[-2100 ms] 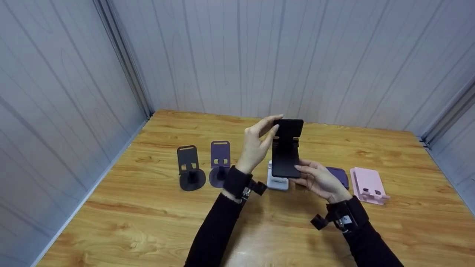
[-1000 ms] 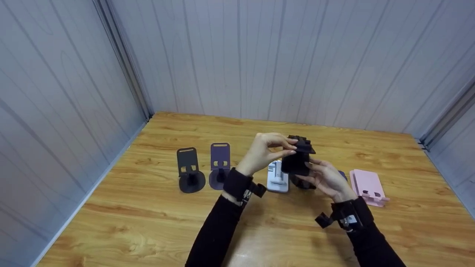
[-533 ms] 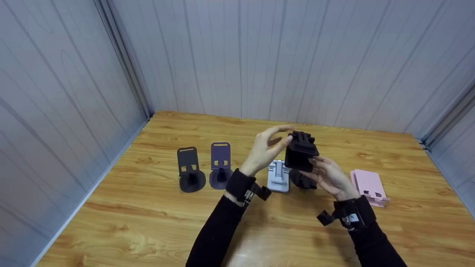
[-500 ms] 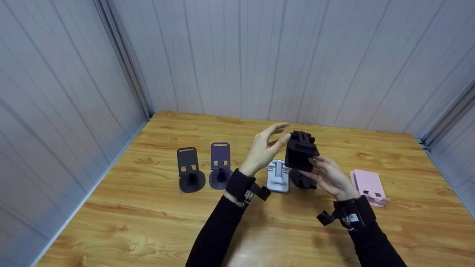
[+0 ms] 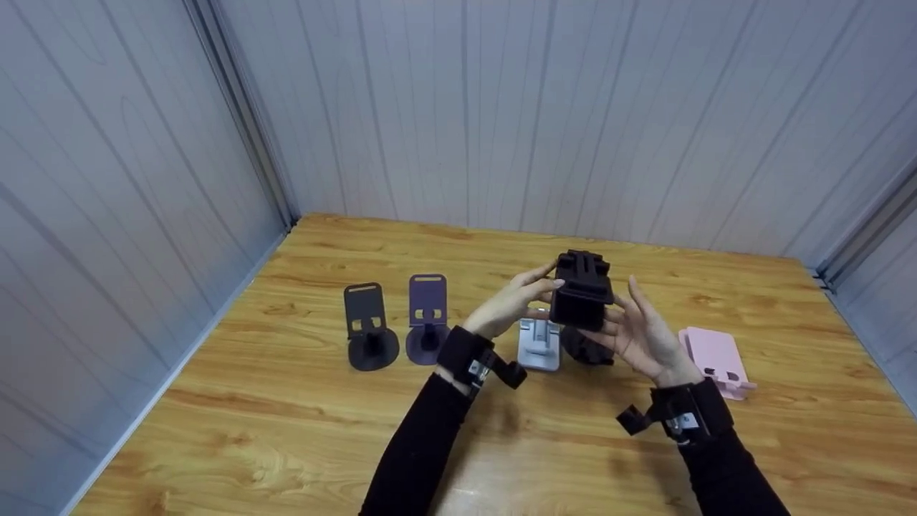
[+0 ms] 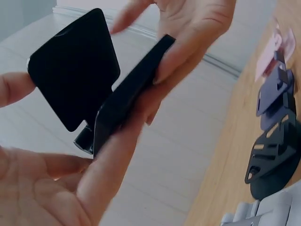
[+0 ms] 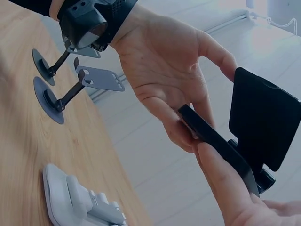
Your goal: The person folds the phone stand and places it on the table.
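A black folding phone stand [image 5: 582,290] is held up over the table, its plate [image 6: 77,68] standing at an angle to its thick base [image 6: 129,94]. My left hand [image 5: 507,304] grips it from the left, thumb against the plate's edge and fingers under the base. On the other side my right hand [image 5: 645,340] touches the base from below with extended fingers, its thumb raised clear of the stand. Below the hands lie a light grey folded stand [image 5: 539,349] and a black round-based stand [image 5: 587,349], partly covered by the held one.
Upright on the wooden table at left are a dark grey phone stand [image 5: 364,308] and a purple one [image 5: 428,297]. A pink stand [image 5: 716,355] lies at right. Another purple stand [image 6: 273,96] shows in the left wrist view. Panelled walls [image 5: 473,107] border the table.
The held stand has gone from spread out to folded at its hinge. My left hand has let go of the upper part and taken a lower hold; my right thumb has lifted off.
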### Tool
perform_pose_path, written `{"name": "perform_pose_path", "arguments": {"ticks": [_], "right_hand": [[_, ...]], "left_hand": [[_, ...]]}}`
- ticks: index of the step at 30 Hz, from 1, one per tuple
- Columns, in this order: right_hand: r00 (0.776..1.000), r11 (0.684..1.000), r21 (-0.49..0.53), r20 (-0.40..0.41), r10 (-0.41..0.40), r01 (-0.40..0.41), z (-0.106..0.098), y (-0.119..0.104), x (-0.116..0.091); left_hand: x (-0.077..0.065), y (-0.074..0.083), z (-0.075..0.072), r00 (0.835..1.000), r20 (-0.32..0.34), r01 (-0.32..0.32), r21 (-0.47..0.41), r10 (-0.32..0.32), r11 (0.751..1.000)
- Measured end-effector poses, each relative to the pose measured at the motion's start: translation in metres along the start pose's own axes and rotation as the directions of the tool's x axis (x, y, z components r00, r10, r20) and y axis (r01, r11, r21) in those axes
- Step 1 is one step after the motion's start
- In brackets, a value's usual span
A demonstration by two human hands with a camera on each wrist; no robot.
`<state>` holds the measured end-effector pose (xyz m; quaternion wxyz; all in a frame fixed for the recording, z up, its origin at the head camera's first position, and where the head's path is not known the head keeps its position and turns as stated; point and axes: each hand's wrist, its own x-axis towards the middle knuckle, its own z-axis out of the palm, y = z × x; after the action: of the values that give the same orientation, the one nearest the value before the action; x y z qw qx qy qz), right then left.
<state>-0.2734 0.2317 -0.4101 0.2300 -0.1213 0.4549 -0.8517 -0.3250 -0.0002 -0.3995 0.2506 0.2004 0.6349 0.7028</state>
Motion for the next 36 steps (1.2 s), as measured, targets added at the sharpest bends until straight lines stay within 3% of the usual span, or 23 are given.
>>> {"name": "perform_pose_path", "arguments": {"ticks": [5, 11, 23, 36], "right_hand": [[0.991, 0.997, -0.059, 0.128, -0.049, 0.057, -0.0049, 0.0014, 0.0003], [0.961, 0.996, -0.014, 0.266, -0.076, 0.083, -0.0099, 0.0024, 0.0025], [0.977, 0.997, 0.021, 0.198, -0.075, 0.072, -0.0064, 0.0002, -0.0003], [0.961, 0.991, 0.121, 0.261, -0.090, 0.060, -0.0092, -0.0007, -0.0005]], "left_hand": [[-0.0002, 0.0003, -0.0037, 1.000, 0.016, 0.013, -0.015, -0.013, 1.000], [-0.0018, 0.0016, -0.0040, 0.999, 0.030, 0.012, -0.045, -0.011, 0.999], [-0.0012, 0.0007, -0.0029, 1.000, 0.010, -0.016, -0.048, 0.017, 0.999], [0.0012, -0.0011, -0.0004, 0.999, -0.053, -0.006, -0.077, 0.002, 0.997]]}}
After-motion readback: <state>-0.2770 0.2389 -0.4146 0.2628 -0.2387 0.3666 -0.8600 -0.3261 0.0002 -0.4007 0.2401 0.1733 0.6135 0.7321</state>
